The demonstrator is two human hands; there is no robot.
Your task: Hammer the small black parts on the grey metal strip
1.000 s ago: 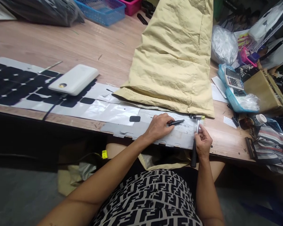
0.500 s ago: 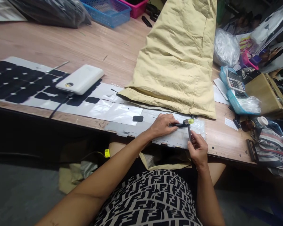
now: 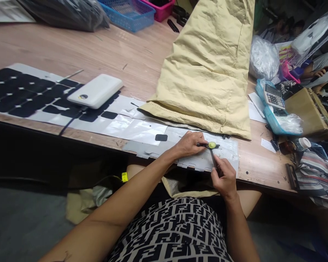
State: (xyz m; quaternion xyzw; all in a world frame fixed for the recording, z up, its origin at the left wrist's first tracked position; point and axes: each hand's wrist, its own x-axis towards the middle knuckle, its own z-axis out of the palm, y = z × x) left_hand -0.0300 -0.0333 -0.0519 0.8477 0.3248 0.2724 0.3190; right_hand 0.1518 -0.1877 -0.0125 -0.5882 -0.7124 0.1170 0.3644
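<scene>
My right hand (image 3: 225, 177) is closed around the dark handle of a small hammer (image 3: 212, 145) with a yellow-green rounded face. Its head sits over a thin black bar-like piece (image 3: 216, 146), whose exact kind I cannot make out. My left hand (image 3: 190, 144) pinches the left end of that piece against the grey board (image 3: 192, 160) at the table's front edge. Just behind both hands lies the open hem of a beige cloth bag (image 3: 199, 91). A small black rounded patch (image 3: 161, 137) rests on white sheeting left of my left hand.
A white power bank (image 3: 98, 89) with a cable lies on black solar cells (image 3: 19, 89) to the left. Baskets (image 3: 131, 16) stand at the back. On the right are a calculator (image 3: 274, 95), a cardboard box (image 3: 307, 112), striped cloth (image 3: 317, 165) and another person's hand (image 3: 320, 72).
My right hand and the hammer have moved slightly left and tilted, so the yellow face now shows over the black piece. My left hand keeps its pinch. The view has shifted a little.
</scene>
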